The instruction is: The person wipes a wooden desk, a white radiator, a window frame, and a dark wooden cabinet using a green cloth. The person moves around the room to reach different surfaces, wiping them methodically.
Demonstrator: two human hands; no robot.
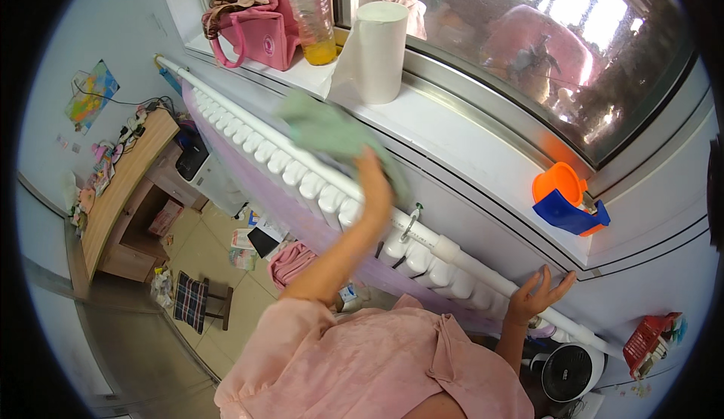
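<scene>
My left hand (371, 178) reaches up over the white radiator (305, 185) and grips a pale green cloth (320, 126). The cloth is smeared by motion and hangs over the white pipe (260, 126), just below the windowsill (467, 128). Part of the fingers is hidden in it. My right hand (537, 298) is open, its fingers spread, beside the wall above the pipe's right part. Nothing shows in that hand; whether it touches the pipe or wall I cannot tell.
On the sill stand a pink handbag (260, 34), a plastic bottle (311, 15) with yellow liquid, a paper towel roll (379, 53) and an orange-and-blue container (562, 193). A red basket (650, 343) is at the right wall, a black-topped appliance (567, 372) below. A stool (192, 302) stands left.
</scene>
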